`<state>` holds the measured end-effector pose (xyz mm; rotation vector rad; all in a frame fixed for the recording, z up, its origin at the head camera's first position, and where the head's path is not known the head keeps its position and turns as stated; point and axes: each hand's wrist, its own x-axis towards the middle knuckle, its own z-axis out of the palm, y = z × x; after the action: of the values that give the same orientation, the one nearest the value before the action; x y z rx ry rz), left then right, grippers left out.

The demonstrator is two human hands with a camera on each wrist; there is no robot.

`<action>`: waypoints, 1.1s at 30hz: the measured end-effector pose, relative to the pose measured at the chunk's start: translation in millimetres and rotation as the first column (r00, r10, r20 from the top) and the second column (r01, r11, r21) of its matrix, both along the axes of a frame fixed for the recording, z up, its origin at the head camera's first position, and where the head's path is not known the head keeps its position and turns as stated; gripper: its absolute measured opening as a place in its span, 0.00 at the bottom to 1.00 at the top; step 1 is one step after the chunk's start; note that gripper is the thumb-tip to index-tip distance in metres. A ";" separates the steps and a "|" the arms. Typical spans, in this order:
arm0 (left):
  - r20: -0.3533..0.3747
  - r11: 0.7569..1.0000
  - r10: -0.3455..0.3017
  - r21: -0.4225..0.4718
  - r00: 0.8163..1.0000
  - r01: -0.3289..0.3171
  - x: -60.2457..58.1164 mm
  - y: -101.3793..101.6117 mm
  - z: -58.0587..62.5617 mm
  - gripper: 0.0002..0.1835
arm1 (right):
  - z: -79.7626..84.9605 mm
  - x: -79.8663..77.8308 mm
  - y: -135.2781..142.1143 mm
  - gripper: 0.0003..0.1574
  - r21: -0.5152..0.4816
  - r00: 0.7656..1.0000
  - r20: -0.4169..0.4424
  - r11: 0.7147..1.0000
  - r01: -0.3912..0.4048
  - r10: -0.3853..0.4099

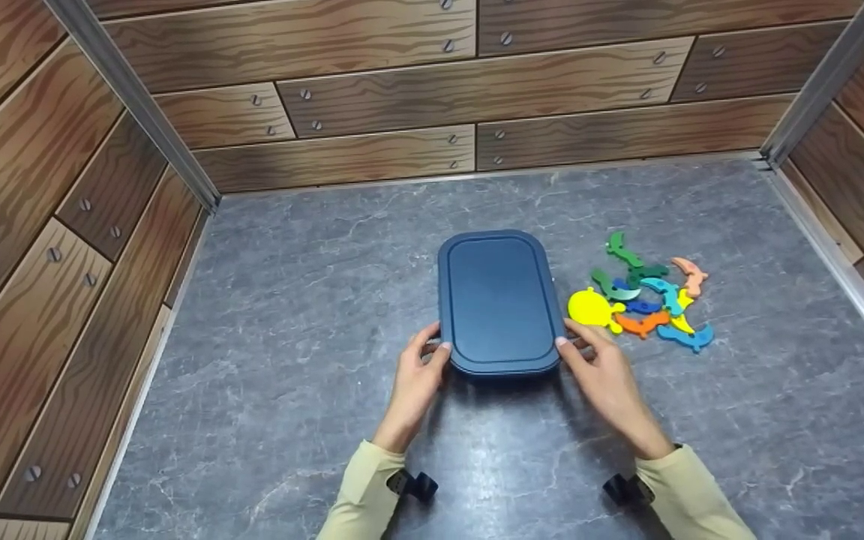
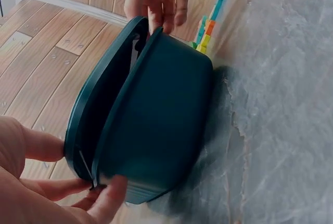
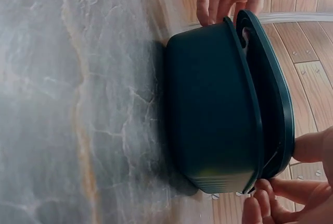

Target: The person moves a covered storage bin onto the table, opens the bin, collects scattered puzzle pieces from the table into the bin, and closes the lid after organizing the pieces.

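A dark blue lid (image 1: 503, 300) covers a deep plastic box (image 2: 156, 114) on the floor of the work area. Both wrist views show a gap between the lid and the box's rim (image 3: 248, 86) along the side nearest me. My left hand (image 1: 418, 379) pinches the lid's left edge near its front corner, thumb on top and fingers beneath. On the opposite edge, my right hand (image 1: 606, 379) pinches the lid the same way. The inside of the box is dark, so its contents cannot be seen.
Right of the box lies a loose pile of flat coloured pieces, among them a yellow turtle-like piece (image 1: 589, 309), an orange piece (image 1: 642, 324), a green piece (image 1: 622, 249) and a pink piece (image 1: 691, 276). Wood-patterned walls (image 1: 372, 97) enclose the grey marbled surface (image 1: 289, 300).
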<state>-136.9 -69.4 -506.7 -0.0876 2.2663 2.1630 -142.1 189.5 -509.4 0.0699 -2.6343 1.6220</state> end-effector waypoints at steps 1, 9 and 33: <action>-0.005 1.000 0.004 -0.014 1.000 -0.004 1.1 0.0 4.8 0.23 | 0.6 -0.2 0.0 0.29 0.009 1.000 -0.002 1.000 0.005 -0.005; -0.014 1.000 -0.013 0.020 1.000 0.014 -2.3 -3.0 10.8 0.23 | 2.3 -0.7 -0.4 0.32 -0.029 1.000 0.025 1.000 0.004 -0.003; -0.077 0.994 0.087 0.071 0.993 -0.082 -9.2 -29.8 0.0 0.24 | 7.2 -5.8 -36.3 0.27 -0.288 0.998 -0.058 0.958 -0.010 -0.008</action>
<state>-146.0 -99.2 -506.6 -0.0998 2.2673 2.3243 -147.8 153.3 -502.2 0.1056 -2.3267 1.9519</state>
